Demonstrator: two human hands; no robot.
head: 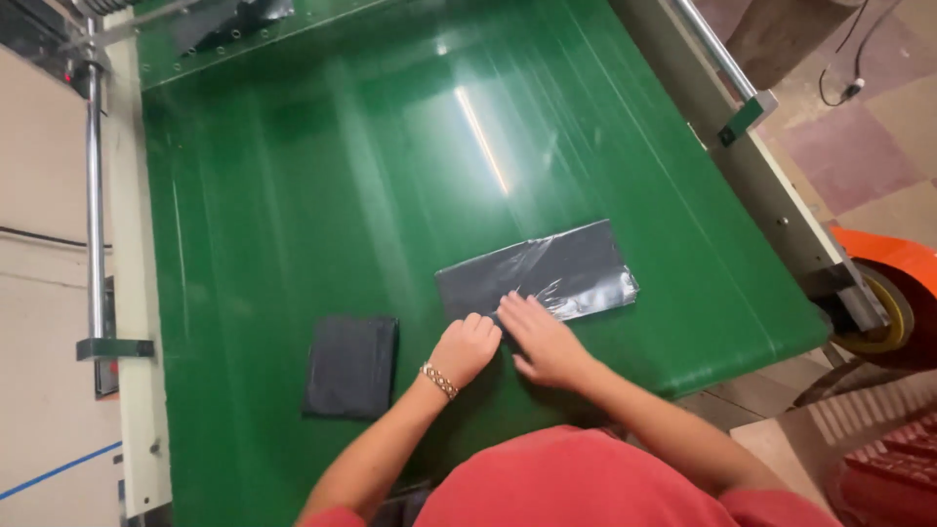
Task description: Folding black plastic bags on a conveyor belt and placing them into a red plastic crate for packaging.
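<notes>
I worked at a glossy green conveyor belt point(293, 195). A flat stack of dark plastic bags point(547, 268) lay near its front edge; a smaller folded dark bundle point(351, 366) lay left, apart.

My left hand point(467, 346), a beaded bracelet point(439, 380) at its wrist, rests curled at the near edge of a flat stack of dark grey plastic bags point(547, 265) lying on the glossy green conveyor belt point(322, 176). My right hand point(542, 337) lies flat, fingertips on the stack's front edge. A smaller folded dark grey plastic bundle point(351, 366) sits just left of my left hand, apart from it.
</notes>
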